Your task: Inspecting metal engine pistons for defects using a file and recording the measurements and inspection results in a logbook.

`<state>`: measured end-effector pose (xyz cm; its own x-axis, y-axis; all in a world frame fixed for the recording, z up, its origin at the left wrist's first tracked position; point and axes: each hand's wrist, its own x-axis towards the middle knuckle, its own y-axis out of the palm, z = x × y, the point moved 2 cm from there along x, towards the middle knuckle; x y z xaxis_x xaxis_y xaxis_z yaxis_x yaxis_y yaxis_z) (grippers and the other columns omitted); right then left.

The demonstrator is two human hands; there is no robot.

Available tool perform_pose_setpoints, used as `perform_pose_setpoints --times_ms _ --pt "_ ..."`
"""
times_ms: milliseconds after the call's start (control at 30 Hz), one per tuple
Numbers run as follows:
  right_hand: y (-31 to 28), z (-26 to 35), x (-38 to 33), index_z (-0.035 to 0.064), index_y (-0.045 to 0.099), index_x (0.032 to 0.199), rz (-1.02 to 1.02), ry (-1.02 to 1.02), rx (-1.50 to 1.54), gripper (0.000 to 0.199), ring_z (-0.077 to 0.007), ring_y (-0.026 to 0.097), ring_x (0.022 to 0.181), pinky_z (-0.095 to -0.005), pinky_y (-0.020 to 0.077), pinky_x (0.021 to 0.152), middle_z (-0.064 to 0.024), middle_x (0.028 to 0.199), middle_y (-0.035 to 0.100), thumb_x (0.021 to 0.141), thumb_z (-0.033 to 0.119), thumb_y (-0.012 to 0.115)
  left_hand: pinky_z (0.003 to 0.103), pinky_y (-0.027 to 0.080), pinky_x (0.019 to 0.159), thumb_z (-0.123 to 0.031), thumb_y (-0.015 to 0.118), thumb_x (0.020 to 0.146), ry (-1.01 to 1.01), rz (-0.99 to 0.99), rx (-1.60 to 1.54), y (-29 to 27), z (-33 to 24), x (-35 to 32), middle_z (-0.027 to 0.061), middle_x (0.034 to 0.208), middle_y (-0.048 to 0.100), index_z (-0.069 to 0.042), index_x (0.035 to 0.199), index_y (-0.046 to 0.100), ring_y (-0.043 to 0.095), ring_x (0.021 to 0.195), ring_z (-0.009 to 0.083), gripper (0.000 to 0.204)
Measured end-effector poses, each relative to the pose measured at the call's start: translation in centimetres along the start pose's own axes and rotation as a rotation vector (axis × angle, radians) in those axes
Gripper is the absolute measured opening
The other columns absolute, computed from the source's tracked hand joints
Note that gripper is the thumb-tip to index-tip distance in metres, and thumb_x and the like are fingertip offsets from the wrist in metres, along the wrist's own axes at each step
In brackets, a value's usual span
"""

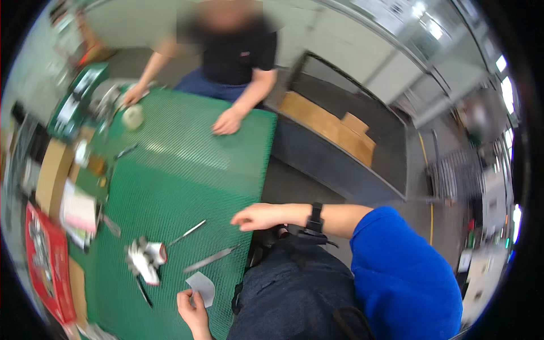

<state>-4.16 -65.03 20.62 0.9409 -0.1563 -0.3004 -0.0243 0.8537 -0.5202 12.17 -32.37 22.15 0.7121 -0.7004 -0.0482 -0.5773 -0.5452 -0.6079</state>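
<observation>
Pinched between the thumb and fingers of my left hand (192, 309) is a small grey sheet (202, 288), held low over the green ribbed table mat (170, 198). My right hand (255, 217), with a black watch on its wrist, hovers at the table's edge. Its fingers are loosely stretched and I see nothing in them. A flat metal file (212, 259) lies just beyond the sheet, and a thin metal tool (188, 232) rests further off. Left of these are crumpled white gloves (146, 259) with red-trimmed cuffs, and a slim black tool (144, 292) lies close by.
Across the table a person in a black shirt (235, 62) rests both hands on the mat, near a pale roll (133, 118). A red package (51, 260), papers (79, 209) and a cardboard box (54, 175) line the left side. A dark cart (340, 164) holds cardboard (323, 122).
</observation>
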Motion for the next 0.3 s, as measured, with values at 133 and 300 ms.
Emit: perform_pose_setpoints --times_ms 133,300 --pt "-1.5 -6.8 -19.5 0.0125 0.046 0.138 -0.406 0.546 0.465 0.048 -0.0146 0.065 0.082 -0.0303 0.0543 0.07 -0.0073 0.099 0.066 0.092 0.021 0.056 0.042 0.046 0.071 -0.005 0.066 0.079 0.306 0.204 0.174 6.4 -4.7 2.1 0.014 0.081 0.056 0.0 0.085 0.057 0.057 0.077 0.0296 0.011" --pt "-1.0 -16.5 -43.2 0.0194 0.001 0.154 -0.998 0.718 0.851 0.083 -0.0188 0.068 0.084 -0.0286 0.0574 0.068 -0.0148 0.109 0.065 0.094 0.015 0.057 0.045 0.046 0.076 -0.01 0.072 0.075 0.591 0.541 0.475 17.9 -8.8 4.3 0.0155 0.086 0.059 -0.003 0.086 0.06 0.061 0.085 0.0315 0.018"
